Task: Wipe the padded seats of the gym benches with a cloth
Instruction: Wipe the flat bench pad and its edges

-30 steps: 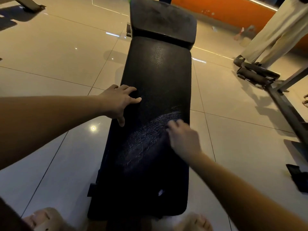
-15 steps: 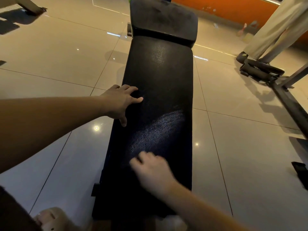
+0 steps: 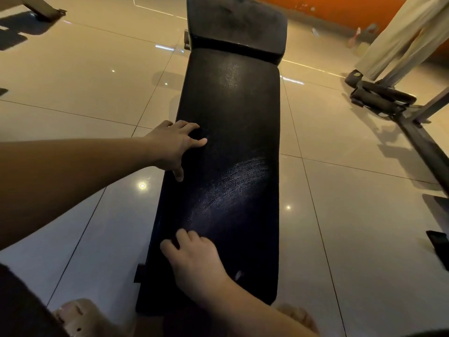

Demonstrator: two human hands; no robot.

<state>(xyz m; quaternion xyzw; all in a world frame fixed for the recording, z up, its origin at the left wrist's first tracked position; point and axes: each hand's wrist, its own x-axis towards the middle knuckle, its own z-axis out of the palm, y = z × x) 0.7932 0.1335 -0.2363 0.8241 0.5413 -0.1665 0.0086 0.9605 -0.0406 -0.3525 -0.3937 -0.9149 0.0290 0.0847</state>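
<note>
**Wiping stroke ends at the near-left corner of the bench**

Over the last second the right hand (image 3: pixel 194 261) has swept diagonally back towards us from the right edge of the long pad (image 3: pixel 230 113). It now sits on the near-left part of that surface, close to the left edge. Behind it lies a wiped streak (image 3: pixel 233 188), a paler slanted band across the dark vinyl along the path the hand took. We read this as one stroke finishing. The middle band looks done, but the far half of the long pad and the short pad (image 3: pixel 235 23) beyond it show no such band. We judge that much of the bench is still to be wiped.

The right hand's fingers (image 3: pixel 181 235) are curled, knuckles up, tips down on the pad. We cannot make out the cloth, since anything dark bunched under the palm would be lost against the black padding. So we cannot tell whether these fingers are closed round it or round nothing.

The left hand (image 3: pixel 173 147) has not shifted. Its fingers (image 3: pixel 198 141) are spread and fairly straight, lying over the left edge of the long pad about halfway along, with the thumb pointing back down the side. It holds nothing and seems to be bracing us. The two hands are well apart, both towards the left side of the bench, which stands on a glossy tiled floor (image 3: pixel 73 69).
</note>
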